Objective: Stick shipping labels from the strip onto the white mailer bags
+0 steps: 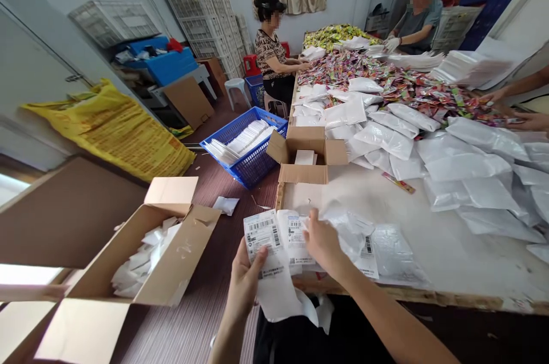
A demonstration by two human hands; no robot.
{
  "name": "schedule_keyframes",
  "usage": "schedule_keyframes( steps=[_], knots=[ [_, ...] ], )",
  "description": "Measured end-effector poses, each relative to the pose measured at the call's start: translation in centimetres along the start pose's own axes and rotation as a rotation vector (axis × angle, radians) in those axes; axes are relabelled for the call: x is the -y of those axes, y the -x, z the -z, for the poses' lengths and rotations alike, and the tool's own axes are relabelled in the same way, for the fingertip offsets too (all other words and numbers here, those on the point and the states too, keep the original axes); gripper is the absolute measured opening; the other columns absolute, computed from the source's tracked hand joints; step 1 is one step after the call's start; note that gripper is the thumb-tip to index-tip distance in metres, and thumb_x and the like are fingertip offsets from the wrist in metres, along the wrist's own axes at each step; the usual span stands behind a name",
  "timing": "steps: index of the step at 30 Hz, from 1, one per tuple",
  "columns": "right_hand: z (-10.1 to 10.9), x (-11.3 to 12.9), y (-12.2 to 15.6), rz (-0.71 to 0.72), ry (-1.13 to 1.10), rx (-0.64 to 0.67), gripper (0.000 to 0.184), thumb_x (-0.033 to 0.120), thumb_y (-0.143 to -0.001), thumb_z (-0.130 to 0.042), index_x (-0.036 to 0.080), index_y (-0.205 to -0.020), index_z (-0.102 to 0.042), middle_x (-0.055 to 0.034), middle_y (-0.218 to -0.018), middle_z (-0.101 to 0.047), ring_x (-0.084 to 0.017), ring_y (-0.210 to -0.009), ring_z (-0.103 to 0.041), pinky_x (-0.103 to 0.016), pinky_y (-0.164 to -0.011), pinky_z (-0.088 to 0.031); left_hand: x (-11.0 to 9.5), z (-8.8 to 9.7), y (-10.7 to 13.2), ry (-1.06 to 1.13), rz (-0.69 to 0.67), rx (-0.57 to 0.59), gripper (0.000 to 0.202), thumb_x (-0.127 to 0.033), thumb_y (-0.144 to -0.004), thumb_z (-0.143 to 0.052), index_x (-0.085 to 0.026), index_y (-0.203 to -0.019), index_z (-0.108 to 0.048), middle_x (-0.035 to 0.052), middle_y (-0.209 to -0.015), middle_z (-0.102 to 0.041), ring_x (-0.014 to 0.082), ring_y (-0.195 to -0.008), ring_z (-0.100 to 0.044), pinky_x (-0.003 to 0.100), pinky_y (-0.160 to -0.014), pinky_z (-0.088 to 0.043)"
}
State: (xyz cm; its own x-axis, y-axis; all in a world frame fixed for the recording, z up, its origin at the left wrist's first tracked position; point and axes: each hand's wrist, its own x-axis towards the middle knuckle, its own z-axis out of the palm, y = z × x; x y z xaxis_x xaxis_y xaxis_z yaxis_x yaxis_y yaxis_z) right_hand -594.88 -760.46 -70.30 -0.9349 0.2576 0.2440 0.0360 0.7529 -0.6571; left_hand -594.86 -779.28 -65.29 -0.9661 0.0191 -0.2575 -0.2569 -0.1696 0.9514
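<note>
My left hand (251, 264) is closed on a strip of printed shipping labels (266, 238), thumb on the front, over the table's near edge. The strip's white tail curls down toward my lap. My right hand (323, 241) is closed, with curled fingers at the right edge of a second shipping label (295, 235); the fingertips' exact hold is partly hidden. Beside and behind this hand lie crumpled clear plastic (347, 226) and a flat clear plastic bag (397, 255). Another label (369, 258) shows partly under the plastic, right of my wrist.
White filled pouches (467, 166) pile up on the table's right. Beyond them lie colourful small packets (343, 69). A small open carton (305, 172) stands ahead. On the left are a blue basket (257, 169) and a large carton of paper scraps (180, 261). Co-workers surround the table.
</note>
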Motion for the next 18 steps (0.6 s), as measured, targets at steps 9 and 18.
schedule_keyframes(
  steps=[9,18],
  knots=[
    [2.8,2.7,4.0,0.246,-0.547,0.149,0.024,0.026,-0.096,-0.053,0.021,-0.119,-0.055,-0.0062,-0.101,-0.068,-0.019,-0.093,-0.066,-0.030,-0.078,-0.054,2.0,0.9,1.8,-0.151,0.154,0.361,0.022,-0.034,-0.074,-0.078,-0.015,-0.086,-0.077,0.0103,-0.090,-0.076,0.0289,-0.094,-0.068,0.036,-0.089,-0.052],
    [6.8,4.1,6.1,0.471,-0.459,0.060,0.017,0.013,-0.095,-0.044,0.020,-0.082,-0.052,-0.0038,-0.085,-0.056,-0.019,-0.084,-0.054,-0.031,-0.072,-0.049,2.5,-1.1,-0.7,0.424,0.498,-0.045,0.038,-0.023,-0.093,-0.048,-0.001,-0.121,-0.062,0.0203,-0.099,-0.074,0.0291,-0.098,-0.071,0.039,-0.091,-0.055]
  ],
)
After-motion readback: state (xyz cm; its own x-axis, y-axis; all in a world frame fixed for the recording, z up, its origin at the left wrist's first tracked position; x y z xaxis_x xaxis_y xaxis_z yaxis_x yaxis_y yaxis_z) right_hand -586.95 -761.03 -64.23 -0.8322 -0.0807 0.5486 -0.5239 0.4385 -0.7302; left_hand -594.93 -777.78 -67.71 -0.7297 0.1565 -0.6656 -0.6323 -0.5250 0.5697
